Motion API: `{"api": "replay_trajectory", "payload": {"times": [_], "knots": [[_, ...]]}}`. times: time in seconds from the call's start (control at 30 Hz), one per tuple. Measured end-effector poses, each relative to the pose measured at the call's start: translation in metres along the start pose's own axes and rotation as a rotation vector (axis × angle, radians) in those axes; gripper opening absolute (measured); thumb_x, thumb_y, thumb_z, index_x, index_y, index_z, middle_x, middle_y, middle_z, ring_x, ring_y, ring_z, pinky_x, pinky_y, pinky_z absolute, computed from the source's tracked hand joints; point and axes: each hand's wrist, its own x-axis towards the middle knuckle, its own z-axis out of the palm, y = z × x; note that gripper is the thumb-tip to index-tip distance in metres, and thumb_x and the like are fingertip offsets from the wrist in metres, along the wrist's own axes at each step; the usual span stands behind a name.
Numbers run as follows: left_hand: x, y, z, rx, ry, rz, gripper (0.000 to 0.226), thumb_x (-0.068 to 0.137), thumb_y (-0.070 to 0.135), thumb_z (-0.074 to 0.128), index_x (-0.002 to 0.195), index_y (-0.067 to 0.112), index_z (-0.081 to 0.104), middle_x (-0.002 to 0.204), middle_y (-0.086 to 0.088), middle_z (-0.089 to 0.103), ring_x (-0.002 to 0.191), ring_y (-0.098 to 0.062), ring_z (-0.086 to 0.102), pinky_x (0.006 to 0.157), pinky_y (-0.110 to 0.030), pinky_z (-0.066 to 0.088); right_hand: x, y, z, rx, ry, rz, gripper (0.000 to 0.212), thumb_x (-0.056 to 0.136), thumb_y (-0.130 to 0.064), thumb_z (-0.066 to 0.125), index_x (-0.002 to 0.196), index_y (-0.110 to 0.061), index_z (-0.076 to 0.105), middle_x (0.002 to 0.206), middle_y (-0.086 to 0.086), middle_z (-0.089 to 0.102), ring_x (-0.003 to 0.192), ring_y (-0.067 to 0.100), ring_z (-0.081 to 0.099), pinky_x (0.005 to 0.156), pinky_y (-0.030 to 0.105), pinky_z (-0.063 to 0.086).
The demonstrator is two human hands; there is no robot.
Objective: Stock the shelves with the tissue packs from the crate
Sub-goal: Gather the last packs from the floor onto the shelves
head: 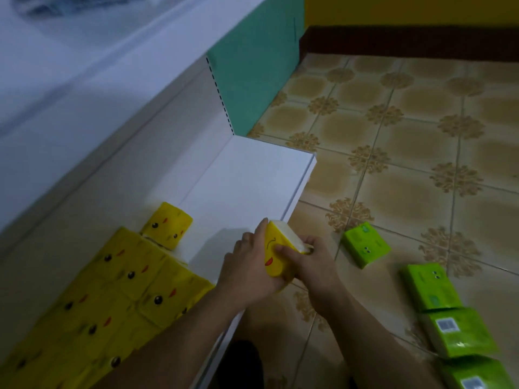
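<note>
Left hand [247, 266] and right hand [314, 262] both grip a yellow tissue pack [276, 254] at the white shelf [247, 186] front edge; best set it flush beside the stocked yellow packs [126, 290], faces aligned.

Background of the scene: floor and wall.
Beige glazed floor tiles [393, 169] with brown floral motifs; yellow painted wall [407, 9] above dark brown skirting band [407, 43].

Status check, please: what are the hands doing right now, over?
Left hand and right hand grip one yellow tissue pack at shelf front edge. Stocked yellow packs sit left. Green packs on floor. Nothing blocking.
</note>
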Motion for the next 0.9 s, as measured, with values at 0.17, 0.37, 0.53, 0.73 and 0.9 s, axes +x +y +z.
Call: {"api": "replay_trajectory", "payload": {"times": [0.17, 0.37, 0.53, 0.73, 0.9], "knots": [[0.048, -0.054, -0.012, -0.082, 0.051, -0.124, 0.111, 0.07, 0.042, 0.077, 0.152, 0.036, 0.003, 0.138, -0.009, 0.04, 0.123, -0.03, 0.049, 0.094, -0.043, 0.047, 0.017, 0.008, 0.005, 0.15, -0.087, 0.049, 0.059, 0.08, -0.03, 0.076, 0.129, -0.021, 0.044, 0.12, 0.004, 0.057, 0.106, 0.018, 0.06, 0.086, 0.037, 0.053], [0.106, -0.125, -0.016, 0.253, 0.016, -0.423, 0.1, 0.076, 0.042, 0.071, 0.152, 0.024, 0.008, 0.148, -0.018, 0.026, 0.132, -0.038, 0.037, 0.101, -0.047, 0.04, 0.034, 0.026, 0.013, 0.195, -0.163, 0.13, 0.047, 0.086, -0.03, 0.07, 0.126, -0.023, 0.047, 0.117, 0.002, 0.059, 0.103, 0.017, 0.061, 0.077, 0.03, 0.054], [0.12, -0.14, 0.009, 0.357, -0.127, -0.37, 0.086, 0.087, 0.039, 0.056, 0.155, 0.033, 0.003, 0.16, -0.012, -0.01, 0.144, -0.038, 0.009, 0.108, -0.049, 0.036, 0.053, 0.039, 0.002, 0.172, -0.106, 0.232, 0.04, 0.09, -0.03, 0.065, 0.125, -0.019, 0.052, 0.116, 0.001, 0.059, 0.106, 0.02, 0.06, 0.083, 0.036, 0.054], [0.126, -0.151, 0.019, 0.439, -0.289, -0.431, 0.073, 0.094, 0.043, 0.046, 0.155, 0.02, 0.013, 0.159, -0.013, -0.022, 0.147, -0.038, -0.004, 0.115, -0.049, 0.025, 0.063, 0.042, -0.023, 0.197, -0.02, 0.28, 0.028, 0.094, -0.024, 0.06, 0.119, -0.012, 0.056, 0.116, 0.006, 0.059, 0.106, 0.024, 0.061, 0.082, 0.04, 0.054], [0.117, -0.129, 0.023, 0.458, -0.153, -0.342, 0.071, 0.092, 0.044, 0.047, 0.153, 0.027, 0.015, 0.159, -0.012, -0.021, 0.147, -0.038, -0.006, 0.113, -0.05, 0.027, 0.067, 0.053, -0.045, 0.106, 0.058, 0.318, 0.025, 0.092, -0.024, 0.062, 0.115, -0.012, 0.059, 0.112, 0.007, 0.06, 0.101, 0.025, 0.062, 0.07, 0.036, 0.053]]}}
